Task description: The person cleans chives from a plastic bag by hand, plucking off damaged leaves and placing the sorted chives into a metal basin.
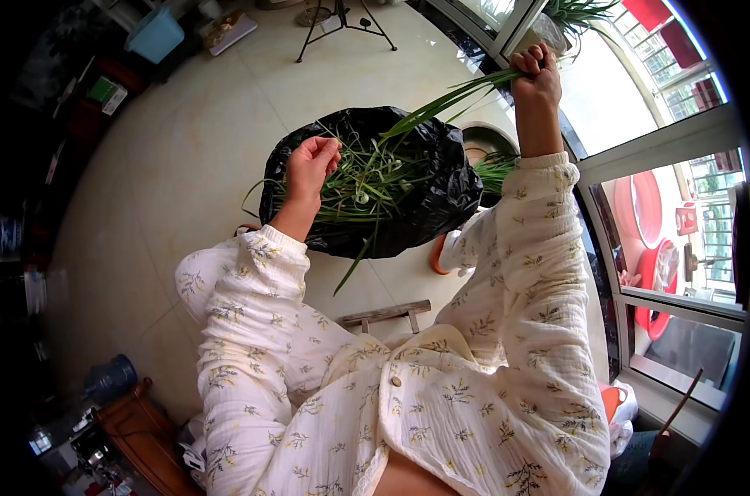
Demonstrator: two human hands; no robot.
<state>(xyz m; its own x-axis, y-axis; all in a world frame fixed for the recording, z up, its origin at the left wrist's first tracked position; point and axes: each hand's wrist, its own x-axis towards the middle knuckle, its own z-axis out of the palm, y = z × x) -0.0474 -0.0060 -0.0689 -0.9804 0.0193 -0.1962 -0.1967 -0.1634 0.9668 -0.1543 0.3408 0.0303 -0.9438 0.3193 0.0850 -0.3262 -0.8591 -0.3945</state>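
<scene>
My right hand (539,76) is raised at the upper right, its fingers wrapped round a bunch of long flat green leaves (451,101) that look like chives. The leaves trail down to the left, their tips over a black plastic bag (453,194). Above the bag's left part is my left hand (312,168), thumb and fingers pinched together; whatever they hold is too small to make out. Tangled green stems and leaves (363,186) fill the open bag, some hanging over its rim. More green leaves (496,169) lie in a round basin (477,136) beside it, partly hidden by the bag.
A low wooden stool (383,315) stands between my legs. Glass doors with a metal frame (664,136) run along the right. Further off on the tiled floor (185,190) are a black tripod stand (340,18) and a light blue tub (154,35).
</scene>
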